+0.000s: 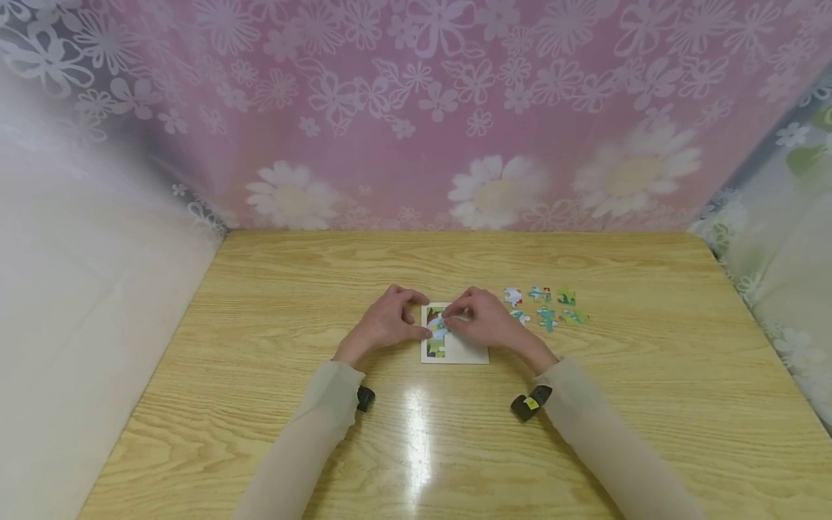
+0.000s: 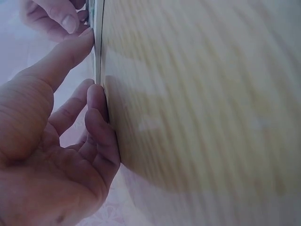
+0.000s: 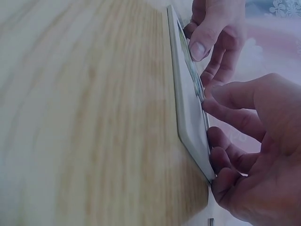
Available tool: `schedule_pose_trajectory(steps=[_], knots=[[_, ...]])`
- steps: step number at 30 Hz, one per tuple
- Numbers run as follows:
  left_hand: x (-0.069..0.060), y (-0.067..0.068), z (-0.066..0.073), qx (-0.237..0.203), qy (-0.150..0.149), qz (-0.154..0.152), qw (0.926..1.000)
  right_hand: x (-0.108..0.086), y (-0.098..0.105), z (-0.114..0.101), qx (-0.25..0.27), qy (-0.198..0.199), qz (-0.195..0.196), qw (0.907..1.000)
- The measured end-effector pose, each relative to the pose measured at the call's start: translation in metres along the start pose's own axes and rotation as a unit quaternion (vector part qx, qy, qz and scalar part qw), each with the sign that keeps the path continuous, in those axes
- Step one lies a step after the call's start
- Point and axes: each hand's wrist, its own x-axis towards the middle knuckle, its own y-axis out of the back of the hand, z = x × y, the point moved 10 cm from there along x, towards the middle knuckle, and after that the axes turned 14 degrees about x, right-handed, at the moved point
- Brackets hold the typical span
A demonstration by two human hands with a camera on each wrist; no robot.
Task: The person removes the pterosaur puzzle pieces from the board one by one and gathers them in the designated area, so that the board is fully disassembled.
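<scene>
A white puzzle tray [image 1: 468, 349] lies flat on the table, its left part filled with joined green, brown and light-blue pieces [image 1: 435, 345]. My left hand [image 1: 388, 318] rests at the tray's left side, thumb on its edge and forefinger by the upper left corner. My right hand [image 1: 482, 318] reaches over the tray from the right. Its thumb and forefinger pinch a light-blue puzzle piece [image 1: 440, 326] low against the picture; the fingers partly hide it. In the right wrist view, the other fingers of the right hand [image 3: 263, 136] curl beside the tray's edge [image 3: 188, 127].
Several loose puzzle pieces [image 1: 547, 318] lie in two rows right of the tray, close to the right hand. The wood-grained table [image 1: 273, 289] meets a pink flowered curtain [image 1: 390, 144] at the back. Both wrists carry black straps.
</scene>
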Motion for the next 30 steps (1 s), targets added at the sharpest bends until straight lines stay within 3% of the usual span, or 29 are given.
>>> schedule_pose_trajectory(steps=[6, 13, 22, 27, 30], knots=[[-0.001, 0.001, 0.000, -0.001, 0.003, 0.007, 1.0000, 0.003, -0.001, -0.004, 0.001, 0.014, 0.002, 0.9999], [-0.001, 0.001, 0.001, -0.004, 0.002, 0.008, 1.0000, 0.005, 0.001, -0.001, 0.019, -0.002, 0.014, 0.9997], [0.000, 0.001, -0.001, 0.002, 0.009, 0.010, 0.9999, 0.010, -0.001, -0.009, -0.014, 0.015, -0.002, 0.9998], [0.000, 0.001, -0.001, -0.006, 0.014, 0.005, 0.9999, 0.014, -0.002, -0.017, -0.006, 0.031, -0.003, 0.9995], [0.000, 0.001, -0.001, -0.006, 0.015, 0.004, 0.9999, 0.016, -0.002, -0.014, 0.017, 0.017, 0.003, 0.9997]])
